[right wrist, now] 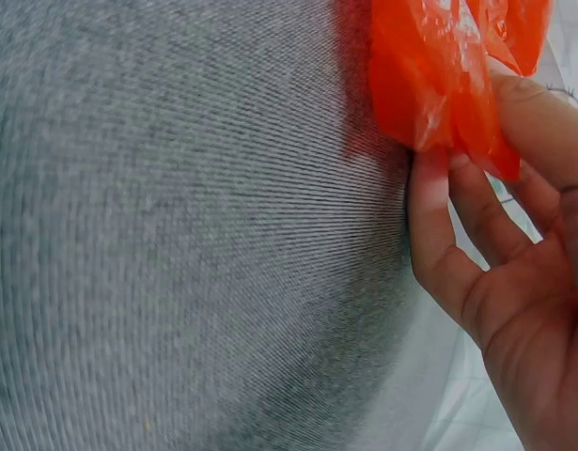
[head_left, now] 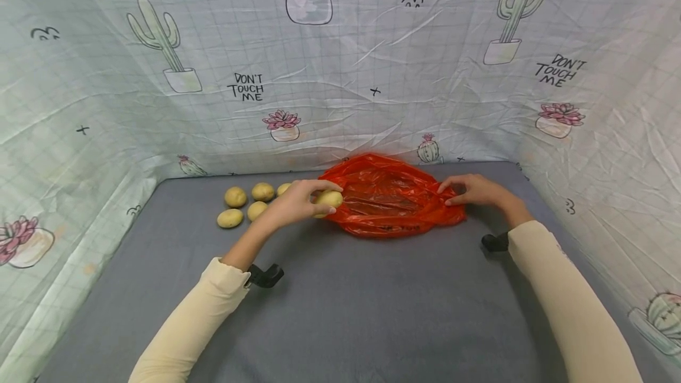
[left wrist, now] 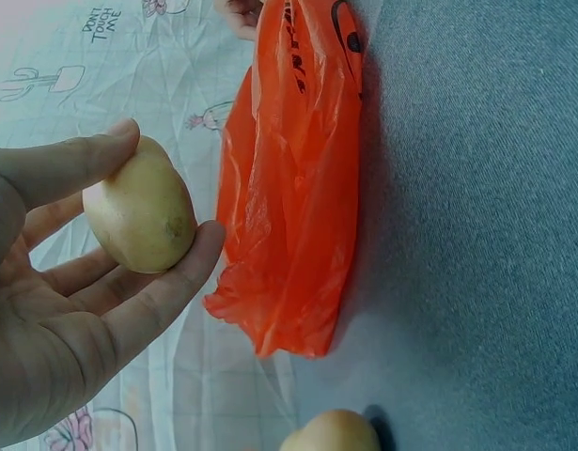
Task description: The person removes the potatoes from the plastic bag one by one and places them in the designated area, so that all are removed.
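Note:
A red plastic bag [head_left: 380, 226] lies on the grey table with its mouth spread wide, facing up. My left hand [head_left: 298, 200] holds a yellow potato [head_left: 330, 198] between thumb and fingers at the bag's left edge. In the left wrist view this potato [left wrist: 141, 211] is clear of the table, beside the red bag [left wrist: 303, 207]. My right hand [head_left: 473, 190] pinches the bag's right edge. The right wrist view shows the thumb and fingers of that hand [right wrist: 523, 272] on the red plastic [right wrist: 439, 85].
Several potatoes [head_left: 230, 218] lie in a loose group at the table's back left, partly hidden behind the left hand. A patterned cloth [head_left: 340, 105] hangs behind the grey table [head_left: 362, 306] and along both sides.

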A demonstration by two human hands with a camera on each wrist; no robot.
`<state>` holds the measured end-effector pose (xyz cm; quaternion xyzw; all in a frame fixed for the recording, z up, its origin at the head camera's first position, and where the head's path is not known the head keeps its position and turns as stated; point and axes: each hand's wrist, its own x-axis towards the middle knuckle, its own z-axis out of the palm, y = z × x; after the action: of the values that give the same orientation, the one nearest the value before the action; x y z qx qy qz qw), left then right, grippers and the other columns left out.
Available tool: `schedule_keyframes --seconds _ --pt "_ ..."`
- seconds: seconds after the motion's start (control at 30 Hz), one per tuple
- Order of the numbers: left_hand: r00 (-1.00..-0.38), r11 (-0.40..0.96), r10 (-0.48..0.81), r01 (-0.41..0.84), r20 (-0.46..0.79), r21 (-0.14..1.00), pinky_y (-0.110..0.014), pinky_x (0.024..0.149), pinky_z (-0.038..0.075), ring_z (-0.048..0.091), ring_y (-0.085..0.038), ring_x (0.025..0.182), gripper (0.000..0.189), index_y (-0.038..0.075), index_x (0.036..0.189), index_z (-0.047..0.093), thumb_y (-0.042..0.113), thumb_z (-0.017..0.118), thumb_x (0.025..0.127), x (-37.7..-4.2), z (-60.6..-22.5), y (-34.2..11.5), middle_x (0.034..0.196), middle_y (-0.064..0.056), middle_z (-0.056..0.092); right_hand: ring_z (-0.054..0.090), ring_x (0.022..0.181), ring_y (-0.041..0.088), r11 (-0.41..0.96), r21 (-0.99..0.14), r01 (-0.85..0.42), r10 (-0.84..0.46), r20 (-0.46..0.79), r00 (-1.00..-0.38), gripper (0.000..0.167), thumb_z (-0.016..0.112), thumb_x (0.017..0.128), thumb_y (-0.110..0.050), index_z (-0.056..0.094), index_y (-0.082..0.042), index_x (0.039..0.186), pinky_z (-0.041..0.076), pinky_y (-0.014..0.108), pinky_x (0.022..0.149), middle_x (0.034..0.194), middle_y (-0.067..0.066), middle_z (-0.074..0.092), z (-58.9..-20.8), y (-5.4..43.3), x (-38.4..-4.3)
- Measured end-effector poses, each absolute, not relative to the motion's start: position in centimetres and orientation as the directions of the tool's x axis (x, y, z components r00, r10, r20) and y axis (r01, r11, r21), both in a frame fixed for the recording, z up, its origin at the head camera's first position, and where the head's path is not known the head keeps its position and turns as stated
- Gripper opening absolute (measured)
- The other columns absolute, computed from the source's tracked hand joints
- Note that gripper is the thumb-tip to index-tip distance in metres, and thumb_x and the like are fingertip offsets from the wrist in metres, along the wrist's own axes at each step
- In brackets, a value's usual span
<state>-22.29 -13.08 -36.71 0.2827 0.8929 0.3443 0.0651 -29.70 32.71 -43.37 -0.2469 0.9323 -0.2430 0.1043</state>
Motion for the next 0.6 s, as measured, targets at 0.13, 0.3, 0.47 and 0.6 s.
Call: schedule_keyframes --seconds 0.13,0.3,0.47,0.6 --pt "-0.836 0.607 0.542 0.462 0.09 0.647 -0.037 0.083 0.05 0.059 -0.019 0.096 0.041 0.019 0.131 0.069 0.021 0.079 0.091 -22.3 -36.9 -13.6 0.121 0.0 0.069 0.057 0.105 0.027 0.735 -0.534 -0.418 -0.544 -0.096 -0.834 0.031 0.079 0.091 -0.025 0.072 -0.017 0.12 0.046 0.046 0.092 0.124 0.01 0.067 -42.9 32.5 -29.6" --pt "-0.839 0.602 0.534 0.463 0.103 0.65 -0.042 0.088 0.051 0.06 -0.02 0.1 0.041 0.018 0.13 0.07 0.021 0.079 0.09 -22.3 -37.1 -14.1 0.119 -0.001 0.069 0.058 0.111 0.029 0.734 -0.556 -0.391 -0.546 -0.141 -0.825 0.033 0.078 0.091 -0.024 0.071 -0.017 0.123 0.046 0.051 0.097 0.13 0.011 0.065 -42.3 32.2 -29.6" --pt "-0.839 0.598 0.532 0.468 0.114 0.651 -0.048 0.095 0.05 0.061 -0.022 0.105 0.041 0.016 0.13 0.069 0.02 0.079 0.09 -22.1 -37.1 -14.5 0.12 -0.002 0.069 0.059 0.115 0.032 0.735 -0.558 -0.386 -0.551 -0.16 -0.819 0.034 0.077 0.092 -0.025 0.07 -0.015 0.124 0.047 0.054 0.098 0.131 0.013 0.065 -42.0 31.9 -29.5" --pt "-0.846 0.619 0.517 0.473 0.128 0.628 -0.049 0.093 0.05 0.06 -0.022 0.102 0.041 0.014 0.129 0.07 0.02 0.08 0.09 -21.9 -37.2 -15.1 0.119 -0.002 0.07 0.059 0.118 0.035 0.733 -0.562 -0.384 -0.55 -0.156 -0.82 0.033 0.077 0.092 -0.023 0.071 -0.015 0.124 0.046 0.057 0.1 0.132 0.015 0.064 -42.0 31.9 -29.4"
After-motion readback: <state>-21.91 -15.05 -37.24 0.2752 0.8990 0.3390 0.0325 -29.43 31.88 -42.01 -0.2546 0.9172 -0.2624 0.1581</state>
